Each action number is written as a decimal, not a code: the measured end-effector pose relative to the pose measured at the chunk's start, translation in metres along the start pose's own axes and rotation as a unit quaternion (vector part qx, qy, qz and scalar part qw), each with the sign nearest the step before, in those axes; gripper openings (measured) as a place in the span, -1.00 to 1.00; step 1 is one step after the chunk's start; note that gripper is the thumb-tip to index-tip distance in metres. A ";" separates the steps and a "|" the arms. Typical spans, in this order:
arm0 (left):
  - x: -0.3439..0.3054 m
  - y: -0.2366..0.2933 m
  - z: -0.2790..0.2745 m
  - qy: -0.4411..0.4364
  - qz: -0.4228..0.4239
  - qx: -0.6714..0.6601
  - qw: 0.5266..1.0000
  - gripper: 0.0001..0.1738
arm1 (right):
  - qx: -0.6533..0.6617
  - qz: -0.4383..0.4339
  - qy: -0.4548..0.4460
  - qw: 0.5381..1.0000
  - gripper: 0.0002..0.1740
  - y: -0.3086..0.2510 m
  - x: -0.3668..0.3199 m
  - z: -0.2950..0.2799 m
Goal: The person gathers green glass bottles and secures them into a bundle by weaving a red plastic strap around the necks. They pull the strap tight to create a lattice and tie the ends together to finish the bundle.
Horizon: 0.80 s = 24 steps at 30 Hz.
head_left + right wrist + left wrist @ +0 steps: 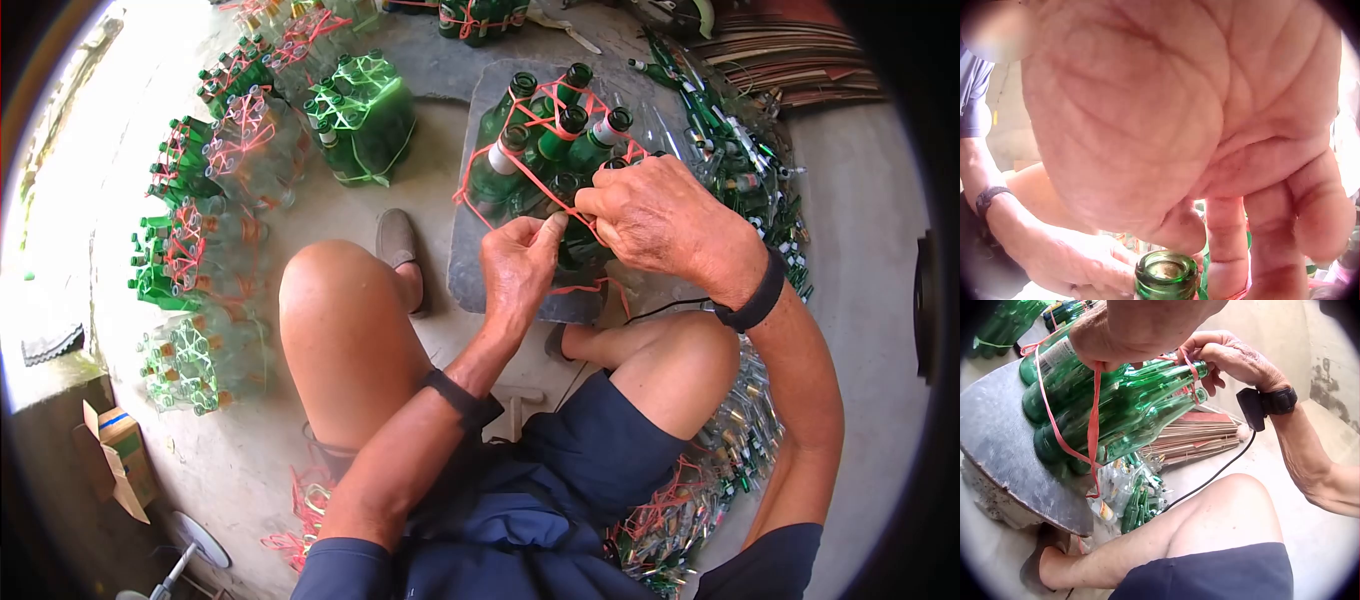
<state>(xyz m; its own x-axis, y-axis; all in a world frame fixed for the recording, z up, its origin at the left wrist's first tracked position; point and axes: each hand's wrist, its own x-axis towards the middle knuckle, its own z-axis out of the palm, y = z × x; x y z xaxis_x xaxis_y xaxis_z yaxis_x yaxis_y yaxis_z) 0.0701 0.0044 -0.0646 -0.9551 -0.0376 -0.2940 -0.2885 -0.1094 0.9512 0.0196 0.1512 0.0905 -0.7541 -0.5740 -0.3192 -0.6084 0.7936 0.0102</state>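
Green bottles (497, 176) stand upright in a cluster on a grey slab (466, 262), with pink-red twine (535, 178) running round them and across their necks. At the near side of the cluster my left hand (518, 268) pinches the twine between thumb and finger. Close on its right, my right hand (655, 215) has its fingers curled on the twine by the bottle necks. In the left wrist view a strand (1094, 419) runs down the bottles' sides from my left hand (1138, 328). A bottle mouth (1166, 269) shows below my right palm (1147, 112) in the right wrist view.
Tied bundles of green and clear bottles (236, 140) line the left, with another green bundle (365, 120) left of the slab. Loose bottles (745, 160) are heaped along the right. A cardboard box (125, 450) sits at lower left; a black cable (1213, 471) runs from the right wrist.
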 end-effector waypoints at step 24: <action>-0.003 0.018 0.002 -0.072 0.012 -0.029 0.997 -0.65 | -0.001 -0.016 0.065 0.998 -0.91 0.028 -0.013 -0.021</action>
<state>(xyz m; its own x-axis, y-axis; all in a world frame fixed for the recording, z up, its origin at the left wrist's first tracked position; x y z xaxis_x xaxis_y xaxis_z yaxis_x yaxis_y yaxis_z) 0.0673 0.0041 -0.0466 -0.9624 0.1026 -0.2516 -0.2660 -0.1667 0.9495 0.0073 0.1764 0.1154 -0.7594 -0.6209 -0.1942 -0.6336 0.7736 0.0041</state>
